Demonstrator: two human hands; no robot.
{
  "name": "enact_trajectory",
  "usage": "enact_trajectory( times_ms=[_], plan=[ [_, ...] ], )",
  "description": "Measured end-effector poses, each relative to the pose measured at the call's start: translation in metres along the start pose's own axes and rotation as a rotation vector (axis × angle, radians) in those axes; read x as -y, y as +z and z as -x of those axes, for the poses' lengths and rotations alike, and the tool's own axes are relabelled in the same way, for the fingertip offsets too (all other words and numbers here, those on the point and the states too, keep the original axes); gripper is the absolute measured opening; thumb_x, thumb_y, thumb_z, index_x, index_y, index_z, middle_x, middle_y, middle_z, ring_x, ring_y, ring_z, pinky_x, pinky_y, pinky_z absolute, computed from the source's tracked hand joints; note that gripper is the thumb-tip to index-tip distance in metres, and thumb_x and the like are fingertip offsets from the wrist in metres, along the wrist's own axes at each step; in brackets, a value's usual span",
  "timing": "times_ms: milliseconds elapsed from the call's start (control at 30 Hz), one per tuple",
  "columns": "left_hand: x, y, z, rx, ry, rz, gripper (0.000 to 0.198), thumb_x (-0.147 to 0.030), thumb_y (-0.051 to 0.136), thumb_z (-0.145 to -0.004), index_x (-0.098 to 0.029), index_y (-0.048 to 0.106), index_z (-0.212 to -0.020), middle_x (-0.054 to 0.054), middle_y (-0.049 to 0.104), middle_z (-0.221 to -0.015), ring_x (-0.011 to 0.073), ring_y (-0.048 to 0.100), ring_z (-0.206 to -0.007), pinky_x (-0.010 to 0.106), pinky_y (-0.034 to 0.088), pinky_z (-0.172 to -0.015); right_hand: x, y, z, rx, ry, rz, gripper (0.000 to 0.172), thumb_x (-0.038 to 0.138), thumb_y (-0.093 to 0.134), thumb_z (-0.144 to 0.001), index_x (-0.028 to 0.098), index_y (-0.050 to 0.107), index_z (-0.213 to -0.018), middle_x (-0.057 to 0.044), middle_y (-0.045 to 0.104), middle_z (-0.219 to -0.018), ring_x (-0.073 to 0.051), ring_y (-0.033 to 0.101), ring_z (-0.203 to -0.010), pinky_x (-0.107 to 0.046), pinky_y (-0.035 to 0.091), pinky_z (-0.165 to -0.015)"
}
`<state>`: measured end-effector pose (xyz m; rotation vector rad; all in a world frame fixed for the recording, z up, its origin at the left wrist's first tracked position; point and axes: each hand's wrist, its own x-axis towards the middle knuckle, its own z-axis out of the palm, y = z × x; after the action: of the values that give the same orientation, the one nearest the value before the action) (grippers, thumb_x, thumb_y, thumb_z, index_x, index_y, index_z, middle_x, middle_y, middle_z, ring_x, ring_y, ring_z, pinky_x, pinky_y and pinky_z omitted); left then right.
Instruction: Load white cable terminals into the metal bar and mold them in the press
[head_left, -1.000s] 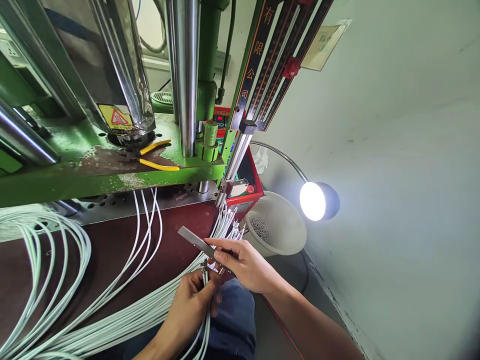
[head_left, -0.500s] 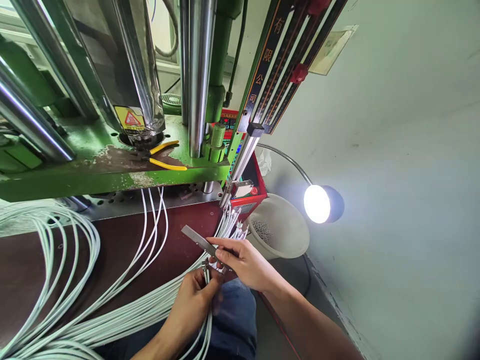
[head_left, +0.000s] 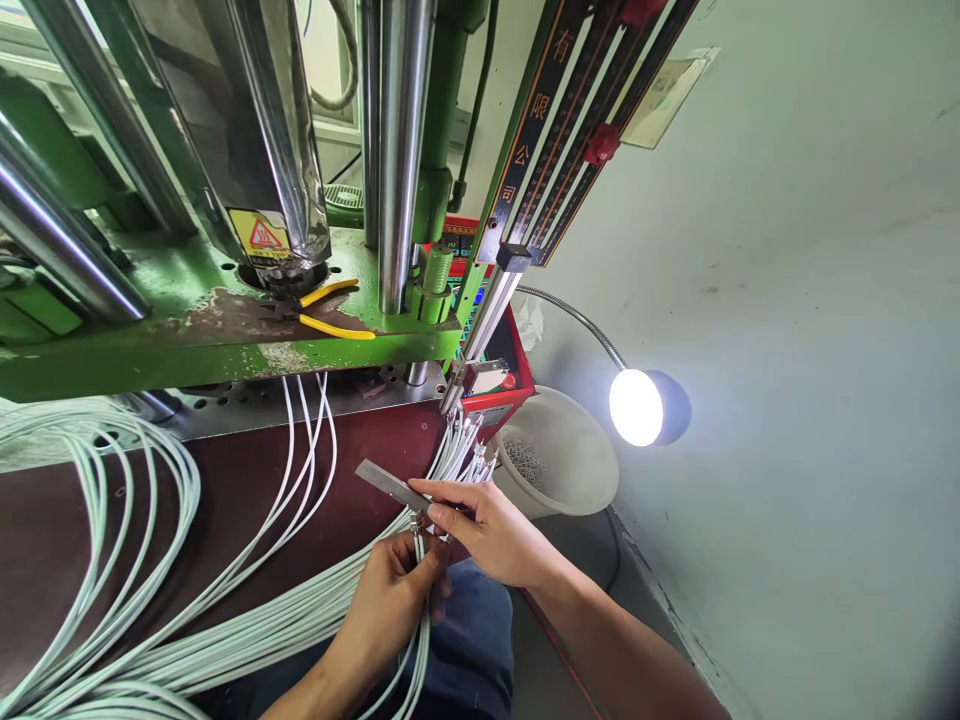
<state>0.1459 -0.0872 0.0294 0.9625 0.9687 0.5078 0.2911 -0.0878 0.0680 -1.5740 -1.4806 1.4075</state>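
My left hand [head_left: 397,590] is closed around a few white cables [head_left: 422,640], pinching them just below their metal connector ends [head_left: 417,521]. In my right hand [head_left: 491,525] is a flat grey metal strip [head_left: 381,482], held between thumb and fingers and slanting up to the left. The strip's lower part lies right at the connectors; whether it touches them I cannot tell. My right fingers hide its near end.
A green press [head_left: 360,345] stands ahead, with yellow-handled pliers [head_left: 330,328] on its ledge. Bundled white cables [head_left: 300,612] cover the brown table [head_left: 375,440]. A white bucket [head_left: 592,480] and a lit lamp [head_left: 636,407] are at the right.
The metal strip has shifted slightly left and down with my right hand, tilting a little flatter. The cable ends in my left hand have moved slightly right.
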Motion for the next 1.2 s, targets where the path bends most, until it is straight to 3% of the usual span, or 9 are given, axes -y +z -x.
enact_trajectory(
  times_ms=[100,233,367,500,700,800,1000,1200],
  plan=[
    [-0.003,-0.003,0.002,0.033,-0.014,0.049,0.038,-0.052,0.066,-0.074,-0.015,0.063,-0.064,0.003,0.061,-0.053,0.0135,0.053,-0.049,0.025,0.037,-0.052,0.002,-0.005,0.001,0.031,0.004,-0.027,0.042,0.029,0.049,-0.092,0.020,0.059,-0.131,-0.001,0.063,-0.080,-0.012,0.053,-0.065,-0.024,0.045,-0.062],
    [-0.011,-0.010,0.006,-0.035,0.039,0.180,0.029,-0.044,0.073,-0.070,-0.015,0.065,-0.069,0.001,0.064,-0.065,0.0131,0.054,-0.062,0.023,0.041,-0.062,0.003,-0.016,0.000,-0.046,-0.055,0.078,0.040,0.026,0.051,-0.091,0.020,0.062,-0.128,-0.001,0.065,-0.081,-0.013,0.054,-0.073,-0.025,0.045,-0.067],
    [-0.016,-0.011,0.010,0.003,0.060,0.284,0.026,-0.042,0.066,-0.079,-0.016,0.063,-0.076,0.001,0.064,-0.062,0.0108,0.053,-0.053,0.023,0.042,-0.061,0.002,-0.023,-0.001,-0.068,-0.071,0.092,0.037,0.026,0.053,-0.090,0.017,0.065,-0.123,-0.001,0.064,-0.077,-0.012,0.053,-0.069,-0.024,0.044,-0.066],
    [-0.012,-0.010,0.010,0.039,0.060,0.326,0.022,-0.039,0.063,-0.082,-0.018,0.060,-0.083,-0.001,0.066,-0.063,0.0056,0.044,-0.036,0.021,0.034,-0.047,0.002,-0.026,-0.002,-0.071,-0.108,0.071,0.036,0.026,0.053,-0.090,0.015,0.066,-0.121,0.000,0.064,-0.076,-0.011,0.054,-0.068,-0.023,0.043,-0.065],
    [-0.011,-0.008,0.012,0.072,0.053,0.334,0.020,-0.035,0.068,-0.079,-0.016,0.064,-0.075,0.001,0.065,-0.067,0.0094,0.054,-0.049,0.023,0.043,-0.058,0.005,-0.026,-0.002,-0.073,-0.115,0.092,0.035,0.025,0.052,-0.090,0.015,0.067,-0.120,0.000,0.062,-0.074,-0.010,0.052,-0.066,-0.021,0.042,-0.061],
    [-0.012,-0.008,0.013,0.045,0.033,0.400,0.023,-0.039,0.067,-0.079,-0.016,0.068,-0.080,0.002,0.066,-0.071,0.0111,0.055,-0.052,0.025,0.043,-0.057,0.006,-0.025,-0.001,-0.074,-0.127,0.083,0.035,0.025,0.052,-0.090,0.014,0.066,-0.121,0.000,0.062,-0.075,-0.011,0.052,-0.067,-0.022,0.043,-0.064],
    [-0.011,-0.010,0.010,-0.032,0.071,0.239,0.028,-0.041,0.074,-0.071,-0.016,0.065,-0.063,0.000,0.062,-0.057,0.0111,0.050,-0.053,0.024,0.040,-0.058,0.006,-0.025,-0.003,-0.061,-0.143,0.091,0.039,0.027,0.052,-0.091,0.017,0.063,-0.127,0.000,0.064,-0.076,-0.011,0.053,-0.068,-0.022,0.043,-0.064],
    [-0.012,-0.008,0.005,-0.098,0.045,0.077,0.033,-0.046,0.075,-0.067,-0.017,0.060,-0.060,-0.001,0.059,-0.054,0.0114,0.047,-0.050,0.024,0.036,-0.054,0.008,-0.023,-0.002,-0.053,-0.129,0.067,0.039,0.028,0.053,-0.090,0.018,0.064,-0.126,-0.001,0.066,-0.079,-0.012,0.054,-0.070,-0.023,0.045,-0.066]
  ],
)
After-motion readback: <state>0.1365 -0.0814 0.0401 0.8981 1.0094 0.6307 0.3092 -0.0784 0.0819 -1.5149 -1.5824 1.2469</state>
